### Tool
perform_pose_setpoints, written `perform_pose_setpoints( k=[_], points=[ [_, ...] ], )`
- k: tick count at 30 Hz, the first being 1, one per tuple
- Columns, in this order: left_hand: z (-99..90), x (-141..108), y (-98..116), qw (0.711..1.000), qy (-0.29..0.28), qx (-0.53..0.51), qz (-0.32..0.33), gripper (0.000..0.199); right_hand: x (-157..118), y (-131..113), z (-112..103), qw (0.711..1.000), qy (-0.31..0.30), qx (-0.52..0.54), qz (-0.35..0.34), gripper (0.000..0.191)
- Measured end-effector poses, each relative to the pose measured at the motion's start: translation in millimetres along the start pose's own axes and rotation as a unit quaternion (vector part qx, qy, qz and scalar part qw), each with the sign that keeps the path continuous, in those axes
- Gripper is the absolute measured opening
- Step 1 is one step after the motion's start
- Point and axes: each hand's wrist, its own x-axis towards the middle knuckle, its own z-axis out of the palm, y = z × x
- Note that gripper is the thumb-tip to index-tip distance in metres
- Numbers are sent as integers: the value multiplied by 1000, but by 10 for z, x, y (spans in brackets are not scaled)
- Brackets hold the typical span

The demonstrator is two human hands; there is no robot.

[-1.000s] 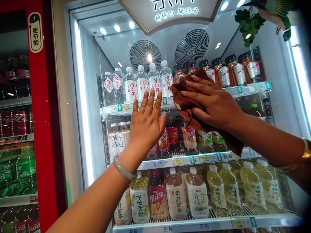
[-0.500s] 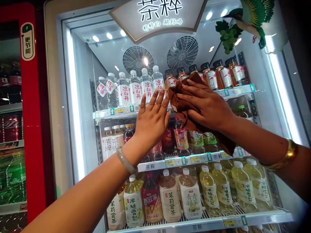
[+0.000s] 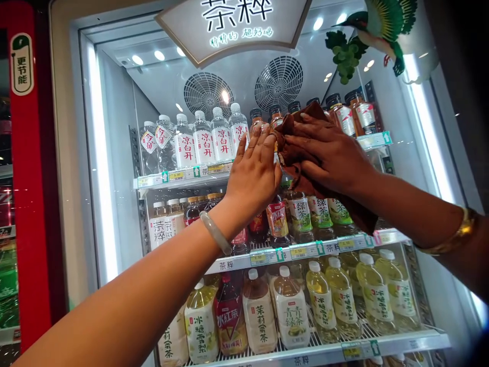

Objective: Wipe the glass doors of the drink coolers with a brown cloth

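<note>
One brown cloth lies bunched just right of the frame's centre, one corner drooping toward the lower right. Its loose folds suggest something light, soft and limp, unlikely to break and probably easy to grip. It should handle best pinned under spread fingers at the bunched middle, as the drooping corner looks apt to trail. The right hand grasps it that way, fingers extended over the folds. The left hand holds nothing, its fingers straight and its fingertips just beside the cloth's edge; whether the palm touches anything is hard to tell.

Behind both hands is a lit display cooler with rows of drinks. Across the upper part stand clear bottles with white caps, then amber bottles with black caps. At mid-height, red-labelled bottles stand beside green-labelled bottles. Lower right, pale yellow bottles look well filled. At the left edge, a red-framed cooler holds green bottles, partly cut off.
</note>
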Motion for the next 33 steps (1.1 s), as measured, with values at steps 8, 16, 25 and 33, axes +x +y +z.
perform_pose_setpoints(
  k=[8,16,25,33],
  points=[
    [15,-77,37,999,-7,11,32,70,-416,95,-230,996,-58,12,-67,53],
    [18,-59,50,997,-33,42,52,69,-206,9,-77,999,-18,5,-40,58],
    [40,-65,35,997,-30,42,55,69,-380,401,-335,999,-21,-6,-32,48],
    [-39,-24,53,994,-54,63,66,62,-423,125,-233,998,-41,29,-37,55]
  ],
)
